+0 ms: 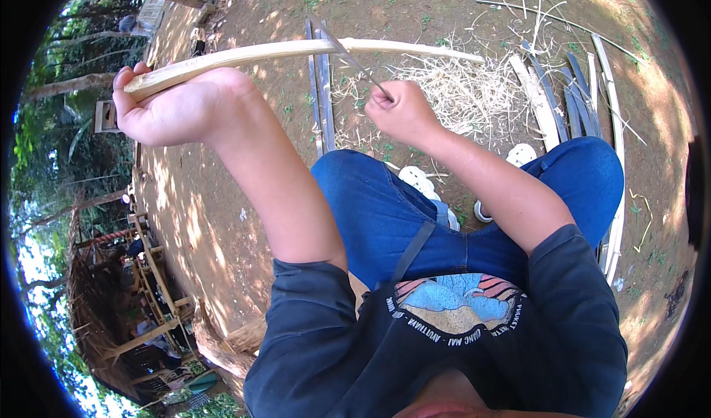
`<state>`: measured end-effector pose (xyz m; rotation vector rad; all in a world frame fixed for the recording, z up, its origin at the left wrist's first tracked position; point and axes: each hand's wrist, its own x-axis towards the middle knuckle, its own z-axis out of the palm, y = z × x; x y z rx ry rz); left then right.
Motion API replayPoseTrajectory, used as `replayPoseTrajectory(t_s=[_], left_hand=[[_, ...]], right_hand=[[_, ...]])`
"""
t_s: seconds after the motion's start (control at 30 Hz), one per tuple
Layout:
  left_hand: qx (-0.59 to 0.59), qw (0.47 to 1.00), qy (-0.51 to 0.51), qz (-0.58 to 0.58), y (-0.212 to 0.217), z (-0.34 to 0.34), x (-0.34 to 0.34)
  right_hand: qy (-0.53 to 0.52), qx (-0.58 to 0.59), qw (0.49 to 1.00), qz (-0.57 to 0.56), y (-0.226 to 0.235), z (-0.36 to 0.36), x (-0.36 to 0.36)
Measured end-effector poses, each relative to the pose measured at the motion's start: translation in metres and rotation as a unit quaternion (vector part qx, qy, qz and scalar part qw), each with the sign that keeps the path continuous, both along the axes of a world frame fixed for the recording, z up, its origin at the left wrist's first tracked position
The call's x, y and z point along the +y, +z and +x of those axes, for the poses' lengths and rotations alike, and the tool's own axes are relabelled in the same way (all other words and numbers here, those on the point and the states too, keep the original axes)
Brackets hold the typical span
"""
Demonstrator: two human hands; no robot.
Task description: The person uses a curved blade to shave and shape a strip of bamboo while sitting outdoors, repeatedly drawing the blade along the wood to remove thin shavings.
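My L grip (174, 107) is clamped on the thick end of a long pale strip (266, 52), palm up, wrist bent, fingers curled round the end. Strip's up off the ground (185, 166), running L to R across the upper part of the view, in front of me; far end tapers out over a heap of pale shavings (474, 96). Can't tell if the far tip's touching anything.

My R grip (404, 111) is a tight fist, closed round the handle of a knife (355, 62); handle's mostly hidden by my fingers. Blade points up & L, crossing the strip approx. midway along its length. Looks like they touch, but can't tell if the edge bites in.

Under the blade, 2 long dark slats (326, 99) lie side by side on the ground, just L of the heap. R of the heap: a wide pale piece (541, 103), next to it several dark strips (576, 111), then a long pale slat (609, 92) at the far R.

I'm low down, knees apart in blue jeans (370, 218), w/ white shoes (418, 181) showing btwn them. Lower L there's a log (222, 351) nr my sleeve, & a thatched shelter (104, 292) further off.
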<state>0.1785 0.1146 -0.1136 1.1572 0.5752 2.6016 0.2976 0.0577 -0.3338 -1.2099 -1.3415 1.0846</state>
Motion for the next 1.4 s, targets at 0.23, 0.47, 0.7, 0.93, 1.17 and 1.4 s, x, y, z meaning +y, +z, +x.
replayPoseTrajectory(t_s=[0.23,0.47,0.7,0.93,1.17,1.4], left_hand=[[-0.049,0.998,-0.024,-0.025,0.004,-0.005,0.003],[-0.045,0.997,-0.031,-0.058,0.0,0.009,-0.002],[-0.002,0.993,-0.111,-0.04,0.003,0.0,0.0],[0.022,0.985,-0.17,-0.031,0.002,-0.003,0.003],[0.019,0.993,-0.113,-0.017,0.005,0.019,-0.011],[0.007,0.997,-0.068,-0.041,0.008,0.023,-0.01]], right_hand=[[-0.071,-0.078,0.99,-0.092,-0.084,0.023,0.023],[-0.166,-0.218,0.924,-0.266,-0.198,0.111,0.029],[-0.258,-0.072,0.939,-0.214,-0.145,0.112,0.035],[-0.006,0.121,0.991,0.064,0.051,0.017,-0.004],[0.046,0.069,0.985,0.149,0.096,-0.016,-0.013],[-0.026,-0.033,0.988,-0.152,-0.043,0.032,0.019]])
